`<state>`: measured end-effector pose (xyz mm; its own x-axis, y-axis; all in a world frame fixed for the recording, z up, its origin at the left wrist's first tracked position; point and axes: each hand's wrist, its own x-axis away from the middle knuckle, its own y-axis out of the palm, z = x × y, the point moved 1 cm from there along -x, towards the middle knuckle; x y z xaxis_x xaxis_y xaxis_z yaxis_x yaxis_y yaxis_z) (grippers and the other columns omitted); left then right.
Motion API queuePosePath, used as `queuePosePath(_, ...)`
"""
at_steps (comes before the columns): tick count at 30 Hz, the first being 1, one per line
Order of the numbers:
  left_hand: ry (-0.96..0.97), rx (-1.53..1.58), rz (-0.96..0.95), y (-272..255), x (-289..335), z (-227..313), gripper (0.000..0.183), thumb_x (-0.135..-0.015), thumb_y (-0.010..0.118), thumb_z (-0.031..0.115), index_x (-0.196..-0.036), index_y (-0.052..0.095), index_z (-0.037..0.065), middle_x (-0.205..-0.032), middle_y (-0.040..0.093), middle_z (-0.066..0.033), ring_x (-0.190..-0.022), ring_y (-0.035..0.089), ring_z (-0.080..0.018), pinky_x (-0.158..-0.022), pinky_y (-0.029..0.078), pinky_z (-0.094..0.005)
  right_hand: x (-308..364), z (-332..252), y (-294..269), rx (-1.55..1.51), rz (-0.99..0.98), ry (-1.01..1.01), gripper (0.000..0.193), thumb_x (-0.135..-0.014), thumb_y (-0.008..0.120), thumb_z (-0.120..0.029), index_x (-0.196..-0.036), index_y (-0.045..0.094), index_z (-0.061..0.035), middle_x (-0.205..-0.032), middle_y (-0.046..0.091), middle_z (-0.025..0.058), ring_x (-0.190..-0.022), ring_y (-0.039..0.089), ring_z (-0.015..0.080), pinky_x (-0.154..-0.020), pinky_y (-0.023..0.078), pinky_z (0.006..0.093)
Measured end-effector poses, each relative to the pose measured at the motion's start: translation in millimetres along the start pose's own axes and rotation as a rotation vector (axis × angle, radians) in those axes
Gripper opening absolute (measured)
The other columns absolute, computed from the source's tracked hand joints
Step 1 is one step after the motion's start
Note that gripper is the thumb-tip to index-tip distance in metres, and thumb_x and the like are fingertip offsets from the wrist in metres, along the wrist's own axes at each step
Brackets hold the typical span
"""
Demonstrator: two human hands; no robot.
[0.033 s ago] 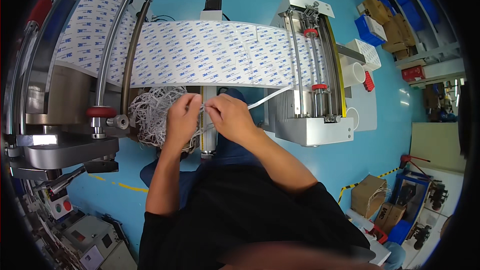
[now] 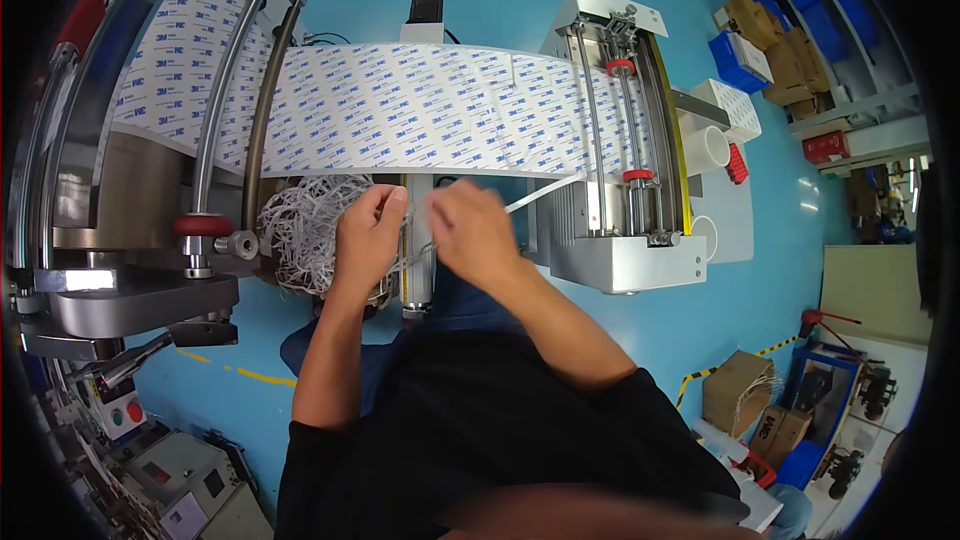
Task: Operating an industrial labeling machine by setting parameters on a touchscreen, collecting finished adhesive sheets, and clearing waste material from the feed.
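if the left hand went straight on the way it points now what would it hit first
The left hand would probably meet the near edge of the printed white sheet first, though depth is unclear and it might pass over or under.

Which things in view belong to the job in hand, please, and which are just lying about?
Apparently in use:
- narrow white strip, running toward the right hand
- tangled strips beside the left hand
- printed white sheet
- silver roller machine

Apparently lying about:
- cardboard box, lower right
- red box
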<state>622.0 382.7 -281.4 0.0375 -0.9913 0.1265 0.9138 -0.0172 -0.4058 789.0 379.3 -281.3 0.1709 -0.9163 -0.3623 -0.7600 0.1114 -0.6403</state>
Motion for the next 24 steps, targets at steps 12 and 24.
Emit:
queuePosePath(12, -0.192, -0.047, -0.066, -34.9, 7.0, -28.2, 0.030, -0.091, 0.055, 0.028, -0.081, 0.062, 0.001, -0.068, 0.056, -0.0019, -0.060, 0.052, -0.0091, -0.059, 0.043, -0.0245, -30.9, 46.8, -8.4, -0.106, -0.115, 0.165, 0.025, -0.081, 0.059, -0.010, -0.103, 0.058, 0.0007, -0.081, 0.063, 0.0188, -0.075, 0.061, 0.0349, -0.070, 0.048, 0.0422)
queuePosePath(24, -0.213, -0.009, -0.280, -68.6, 14.6, -59.6, 0.039, -0.096, 0.045, 0.035, -0.099, 0.065, 0.002, -0.086, 0.066, -0.0064, -0.065, 0.054, -0.0140, -0.063, 0.044, -0.0284, 18.6, -49.1, 65.5, -0.566, -0.556, -0.013, 0.011, -0.080, 0.061, -0.014, -0.083, 0.057, -0.0037, -0.076, 0.061, 0.0176, -0.076, 0.061, 0.0358, -0.066, 0.049, 0.0446)
